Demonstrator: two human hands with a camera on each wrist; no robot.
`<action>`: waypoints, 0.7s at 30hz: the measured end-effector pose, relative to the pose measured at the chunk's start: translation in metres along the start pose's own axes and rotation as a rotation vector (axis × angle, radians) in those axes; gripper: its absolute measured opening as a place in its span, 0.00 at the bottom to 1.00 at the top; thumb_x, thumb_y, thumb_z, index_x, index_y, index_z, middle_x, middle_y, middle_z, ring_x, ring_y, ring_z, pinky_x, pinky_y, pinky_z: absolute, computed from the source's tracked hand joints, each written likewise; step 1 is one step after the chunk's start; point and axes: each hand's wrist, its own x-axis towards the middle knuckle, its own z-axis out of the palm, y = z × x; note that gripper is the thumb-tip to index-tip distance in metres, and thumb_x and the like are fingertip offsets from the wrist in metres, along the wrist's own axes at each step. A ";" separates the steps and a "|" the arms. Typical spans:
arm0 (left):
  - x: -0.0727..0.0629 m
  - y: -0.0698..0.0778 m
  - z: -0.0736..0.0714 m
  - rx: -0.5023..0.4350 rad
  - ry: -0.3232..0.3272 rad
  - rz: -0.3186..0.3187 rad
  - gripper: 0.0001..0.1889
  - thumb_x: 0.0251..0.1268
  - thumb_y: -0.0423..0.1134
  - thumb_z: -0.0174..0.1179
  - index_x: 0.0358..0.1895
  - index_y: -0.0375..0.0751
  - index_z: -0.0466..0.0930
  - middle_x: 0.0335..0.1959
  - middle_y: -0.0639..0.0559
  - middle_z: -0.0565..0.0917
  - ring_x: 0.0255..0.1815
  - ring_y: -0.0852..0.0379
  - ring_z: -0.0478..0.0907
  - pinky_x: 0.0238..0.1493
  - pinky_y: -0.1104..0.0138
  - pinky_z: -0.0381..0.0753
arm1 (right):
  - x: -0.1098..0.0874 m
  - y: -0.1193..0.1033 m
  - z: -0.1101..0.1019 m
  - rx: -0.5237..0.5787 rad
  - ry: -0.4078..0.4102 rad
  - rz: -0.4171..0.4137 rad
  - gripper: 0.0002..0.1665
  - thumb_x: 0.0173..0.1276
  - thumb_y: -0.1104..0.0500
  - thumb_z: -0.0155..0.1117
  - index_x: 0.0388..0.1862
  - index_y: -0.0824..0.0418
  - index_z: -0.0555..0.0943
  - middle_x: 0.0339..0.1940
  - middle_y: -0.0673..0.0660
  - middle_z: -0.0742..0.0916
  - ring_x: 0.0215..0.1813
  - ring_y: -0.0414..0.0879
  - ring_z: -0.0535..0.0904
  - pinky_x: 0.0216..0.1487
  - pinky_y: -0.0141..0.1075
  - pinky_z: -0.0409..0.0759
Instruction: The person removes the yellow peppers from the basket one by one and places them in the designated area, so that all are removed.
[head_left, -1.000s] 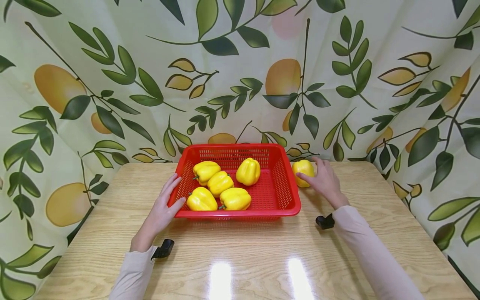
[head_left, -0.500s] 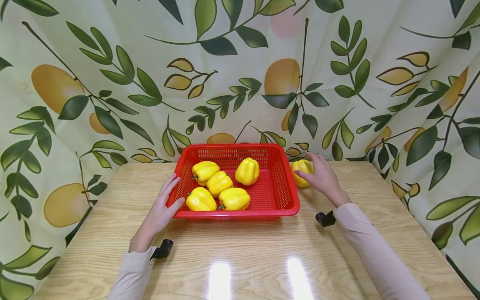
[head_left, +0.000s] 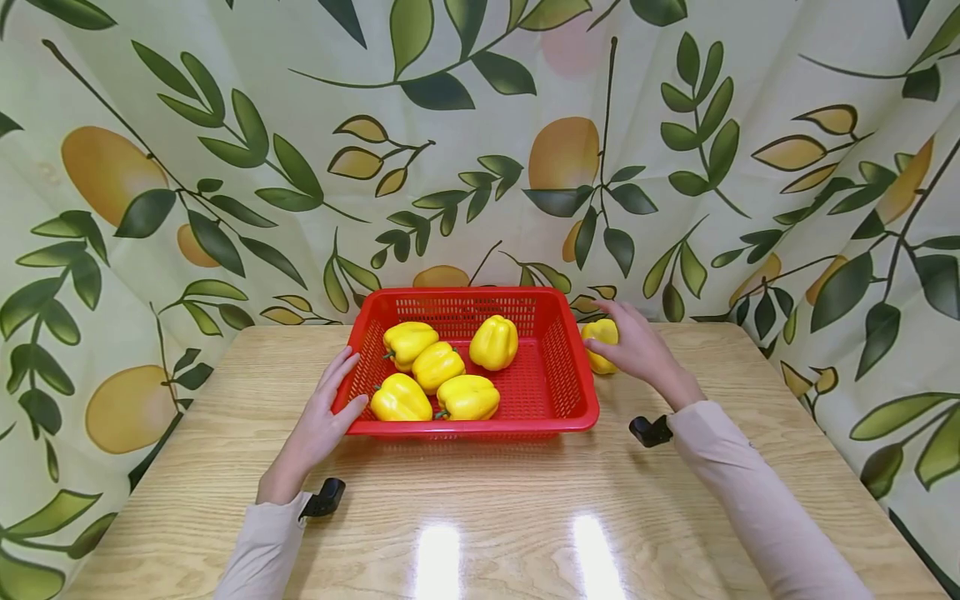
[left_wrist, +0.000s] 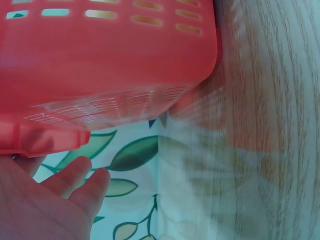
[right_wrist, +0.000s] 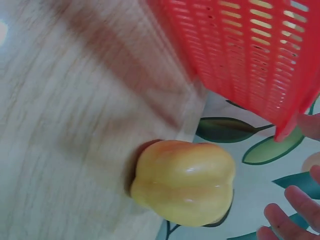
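A red perforated plastic basket [head_left: 547, 425] stands on the table with several yellow bell peppers [head_left: 468, 398] inside. At its left rim is my left hand [head_left: 315, 429], fingers extended and thumb by the front corner; in the left wrist view the fingers [left_wrist: 90, 185] are spread beside the rim. Another yellow bell pepper [right_wrist: 185, 182] lies on the table just outside the basket's right side. My right hand [head_left: 637, 343] is over that pepper, partly hiding it from the head view. In the right wrist view its fingers are relaxed, apart from the pepper, with one digit close to the rim.
The light wooden table [head_left: 480, 500] carries two glare spots near its front. A curtain [head_left: 465, 167] printed with leaves and fruit hangs behind the table and at both sides. Black wrist cameras [head_left: 324, 497] sit on both wrists.
My right hand has shifted left, from the right of the outside pepper to over it, closer to the basket. My left hand, the basket and the peppers look unmoved.
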 end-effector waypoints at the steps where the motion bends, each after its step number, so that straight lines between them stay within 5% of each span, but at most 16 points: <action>1: 0.000 0.000 0.000 0.000 0.000 -0.001 0.34 0.69 0.36 0.55 0.77 0.40 0.57 0.82 0.44 0.48 0.80 0.36 0.49 0.71 0.36 0.62 | 0.000 -0.001 -0.001 0.002 -0.006 -0.001 0.40 0.67 0.53 0.65 0.74 0.66 0.64 0.70 0.70 0.72 0.70 0.67 0.67 0.65 0.67 0.70; 21: 0.001 -0.002 0.001 -0.019 0.014 0.044 0.33 0.69 0.35 0.56 0.76 0.36 0.58 0.81 0.42 0.49 0.80 0.37 0.48 0.74 0.35 0.55 | 0.006 -0.029 -0.016 -0.006 -0.085 -0.053 0.40 0.66 0.50 0.66 0.73 0.62 0.66 0.70 0.65 0.73 0.67 0.63 0.71 0.62 0.64 0.75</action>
